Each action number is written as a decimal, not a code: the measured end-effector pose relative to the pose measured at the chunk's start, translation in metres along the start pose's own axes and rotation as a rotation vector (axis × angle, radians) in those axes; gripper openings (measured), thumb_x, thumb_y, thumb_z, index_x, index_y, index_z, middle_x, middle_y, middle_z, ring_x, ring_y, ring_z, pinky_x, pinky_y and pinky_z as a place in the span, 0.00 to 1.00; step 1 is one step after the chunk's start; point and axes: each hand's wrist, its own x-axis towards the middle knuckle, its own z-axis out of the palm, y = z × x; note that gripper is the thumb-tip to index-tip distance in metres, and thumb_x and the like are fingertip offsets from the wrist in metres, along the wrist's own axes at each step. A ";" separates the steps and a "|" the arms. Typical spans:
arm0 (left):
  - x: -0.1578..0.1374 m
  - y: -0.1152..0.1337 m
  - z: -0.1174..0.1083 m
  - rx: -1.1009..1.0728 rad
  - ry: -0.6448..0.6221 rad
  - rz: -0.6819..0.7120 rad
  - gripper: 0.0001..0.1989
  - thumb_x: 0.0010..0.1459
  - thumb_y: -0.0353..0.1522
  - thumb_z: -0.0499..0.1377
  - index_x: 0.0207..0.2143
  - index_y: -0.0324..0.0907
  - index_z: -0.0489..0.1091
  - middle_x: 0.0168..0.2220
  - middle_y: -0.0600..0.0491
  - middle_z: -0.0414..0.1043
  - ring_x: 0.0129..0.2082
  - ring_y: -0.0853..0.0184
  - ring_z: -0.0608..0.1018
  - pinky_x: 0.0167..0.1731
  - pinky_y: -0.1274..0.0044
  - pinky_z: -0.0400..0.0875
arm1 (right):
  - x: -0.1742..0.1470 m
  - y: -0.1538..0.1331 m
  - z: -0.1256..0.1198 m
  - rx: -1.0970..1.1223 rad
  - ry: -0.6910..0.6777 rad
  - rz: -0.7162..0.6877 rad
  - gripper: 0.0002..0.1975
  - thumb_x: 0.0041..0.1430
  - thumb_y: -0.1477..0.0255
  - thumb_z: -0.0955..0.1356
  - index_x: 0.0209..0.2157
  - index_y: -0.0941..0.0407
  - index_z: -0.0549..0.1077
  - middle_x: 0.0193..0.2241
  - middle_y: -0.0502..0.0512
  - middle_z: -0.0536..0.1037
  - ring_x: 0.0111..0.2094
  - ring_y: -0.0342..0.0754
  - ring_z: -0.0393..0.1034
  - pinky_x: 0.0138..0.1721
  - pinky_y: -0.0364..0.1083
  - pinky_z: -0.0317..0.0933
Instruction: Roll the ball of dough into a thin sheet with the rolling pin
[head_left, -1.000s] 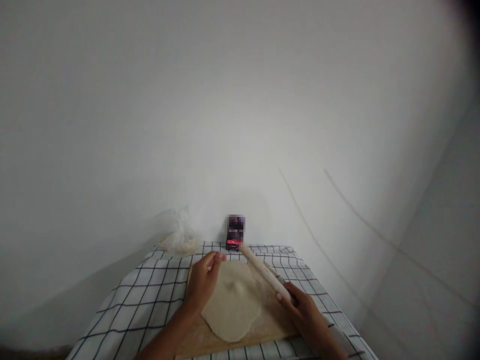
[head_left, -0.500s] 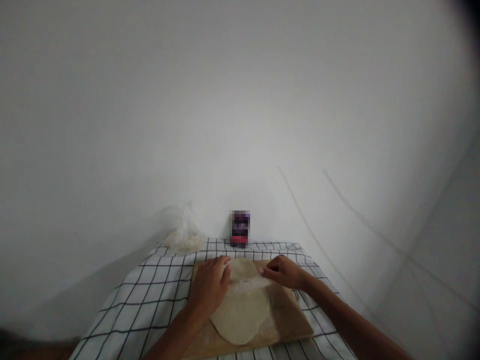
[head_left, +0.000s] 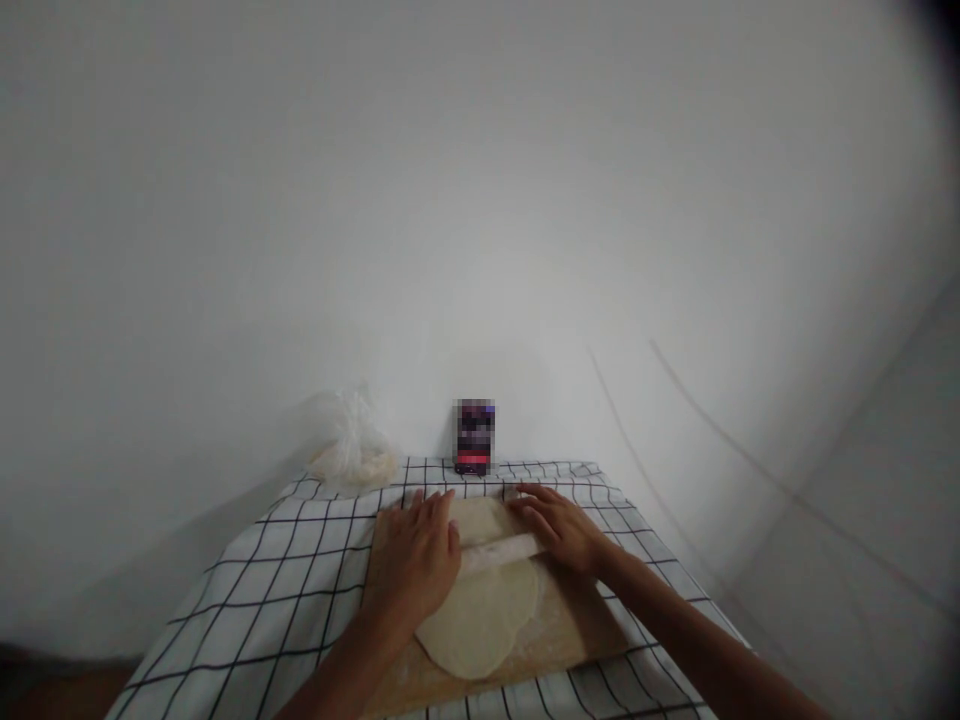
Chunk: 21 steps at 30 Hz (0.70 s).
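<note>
A pale, thin sheet of dough [head_left: 480,620] with a rounded near edge lies on the wooden board [head_left: 570,640]. Across it rests a whitish rolling pin [head_left: 499,553], only its middle showing between my hands. My left hand [head_left: 420,555] lies over the pin's left end, fingers stretched forward and palm down. Over the right end is my right hand [head_left: 559,525], its fingers also extended forward. Both hands look open and flat on the pin rather than wrapped round it. The ends of the pin are hidden under them.
The board sits on a white cloth with a black grid [head_left: 262,600]. A clear plastic bag [head_left: 352,450] with pale contents stands at the back left. A dark, pixelated upright object [head_left: 474,437] leans near the white wall [head_left: 480,200] behind.
My fingers have straightened out over the rolling pin; the right hand was more curled before. The view has tilted slightly, so the table appears a little higher.
</note>
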 end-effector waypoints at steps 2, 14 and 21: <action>0.000 0.003 -0.003 -0.007 -0.011 0.011 0.23 0.69 0.30 0.48 0.64 0.41 0.64 0.63 0.41 0.70 0.66 0.45 0.66 0.63 0.48 0.58 | -0.013 -0.006 0.001 -0.019 -0.004 0.023 0.29 0.76 0.57 0.52 0.60 0.55 0.74 0.62 0.61 0.73 0.66 0.56 0.62 0.67 0.60 0.55; -0.010 0.005 -0.006 -0.067 -0.019 0.056 0.23 0.68 0.31 0.49 0.63 0.41 0.67 0.64 0.42 0.70 0.67 0.42 0.65 0.62 0.43 0.56 | -0.027 -0.013 0.002 -0.066 0.075 0.129 0.30 0.75 0.53 0.54 0.59 0.54 0.75 0.65 0.62 0.69 0.66 0.58 0.63 0.67 0.61 0.57; -0.006 0.004 -0.006 -0.095 -0.007 -0.004 0.23 0.67 0.30 0.48 0.61 0.38 0.69 0.61 0.39 0.72 0.64 0.40 0.68 0.59 0.43 0.60 | 0.030 0.007 -0.003 -0.044 -0.044 0.012 0.31 0.75 0.53 0.53 0.56 0.55 0.78 0.61 0.61 0.75 0.65 0.56 0.65 0.67 0.60 0.57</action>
